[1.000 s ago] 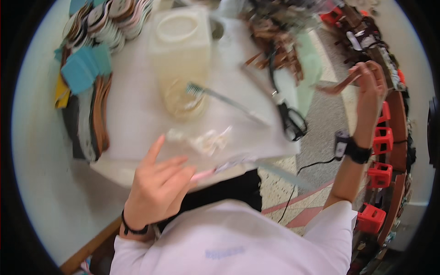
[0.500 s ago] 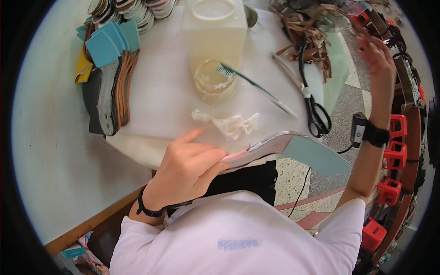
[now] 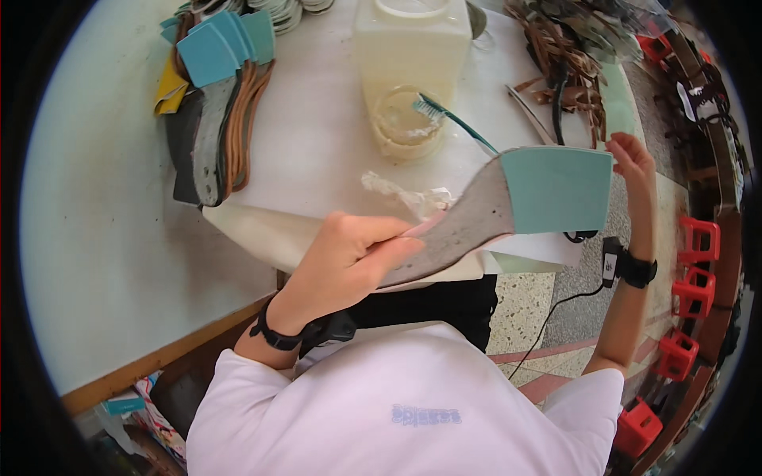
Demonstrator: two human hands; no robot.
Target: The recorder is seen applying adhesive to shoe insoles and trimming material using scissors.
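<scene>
A shoe insole, grey with a teal heel panel and a pink edge, is held up over the table's front edge. My left hand pinches its near end between thumb and fingers. At the far right corner of the teal panel, the curled fingers of my right hand grip the edge. Behind the insole lies a crumpled white cloth, partly covered. A green toothbrush rests with its bristles on a round tub of pale paste; its handle end is hidden.
A cloudy plastic container stands behind the tub. Stacked insoles with blue and teal panels sit at the left. Brown leather scraps pile up at the far right. Scissors are mostly hidden by the insole. Red stools line the right side.
The insole has been lifted and turned so its grey and teal face shows. My right hand, formerly open and apart, has come in to its teal corner.
</scene>
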